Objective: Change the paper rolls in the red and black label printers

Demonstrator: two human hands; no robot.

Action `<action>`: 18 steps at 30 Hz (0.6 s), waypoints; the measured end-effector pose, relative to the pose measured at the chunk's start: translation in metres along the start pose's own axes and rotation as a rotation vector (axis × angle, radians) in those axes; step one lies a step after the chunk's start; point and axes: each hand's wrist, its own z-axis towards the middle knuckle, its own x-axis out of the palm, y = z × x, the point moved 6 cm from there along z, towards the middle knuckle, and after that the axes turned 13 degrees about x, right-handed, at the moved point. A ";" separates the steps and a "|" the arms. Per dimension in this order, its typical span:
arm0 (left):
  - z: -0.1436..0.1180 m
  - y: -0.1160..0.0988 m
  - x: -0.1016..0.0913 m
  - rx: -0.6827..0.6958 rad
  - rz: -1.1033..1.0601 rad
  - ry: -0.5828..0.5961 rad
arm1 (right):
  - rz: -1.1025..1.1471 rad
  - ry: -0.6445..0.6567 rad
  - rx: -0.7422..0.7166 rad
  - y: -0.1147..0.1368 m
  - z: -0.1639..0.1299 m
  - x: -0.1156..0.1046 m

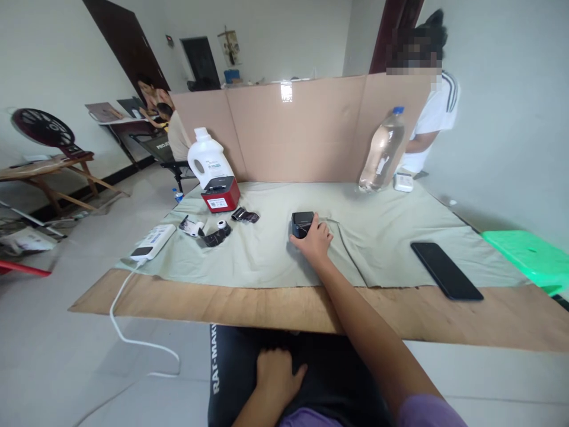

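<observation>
My right hand (pixel 313 238) reaches over the table and grips a small black box (pixel 303 220). The thumb lies along the box's near side and the index finger is at its right edge, with the other fingers curled beside it. The box rests on the pale green cloth (pixel 275 261). Below the table edge, my left hand (pixel 276 376) rests on dark trousers, thumb spread to the side and nothing seen in it. Its fingertips are partly hidden.
On the left are a red and black box (pixel 221 196), a white jug (pixel 208 157), dark strips (pixel 216 237) and a white power strip (pixel 154 240). To the right are a clear bottle (pixel 382 151) and a phone (pixel 446 270). A cardboard screen (pixel 297 136) stands behind; a person (pixel 438 112) is beyond it.
</observation>
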 end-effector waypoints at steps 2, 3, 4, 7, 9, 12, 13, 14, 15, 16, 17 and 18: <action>-0.001 -0.005 0.004 0.026 -0.002 0.090 | 0.000 0.002 0.002 0.000 0.000 0.000; 0.001 -0.007 0.004 0.043 -0.011 0.103 | 0.001 0.001 0.002 0.000 0.000 0.000; 0.003 -0.006 0.003 0.053 -0.022 0.106 | 0.003 0.001 0.002 0.001 0.000 -0.001; 0.009 0.001 -0.001 0.095 -0.084 0.090 | 0.008 -0.003 0.000 0.000 0.000 -0.001; 0.014 0.009 -0.005 0.135 -0.233 0.023 | 0.010 -0.010 0.001 0.000 0.001 -0.001; 0.028 0.027 -0.010 0.100 -0.454 -0.169 | 0.008 -0.019 -0.001 0.000 0.001 0.000; 0.035 0.033 -0.010 0.072 -0.466 -0.235 | 0.007 -0.019 -0.002 0.000 0.001 0.001; 0.044 0.037 -0.010 0.050 -0.446 -0.299 | 0.005 -0.021 -0.003 0.000 0.001 0.001; 0.053 0.038 -0.010 0.047 -0.420 -0.359 | 0.001 -0.022 -0.001 0.000 0.001 0.001; 0.063 0.038 -0.009 0.062 -0.410 -0.411 | -0.004 -0.021 0.001 0.000 0.002 0.001; 0.073 0.039 -0.008 0.074 -0.418 -0.452 | -0.010 -0.019 0.004 0.000 0.002 0.001; 0.082 0.040 -0.007 0.074 -0.434 -0.477 | -0.017 -0.015 0.007 0.000 0.002 0.001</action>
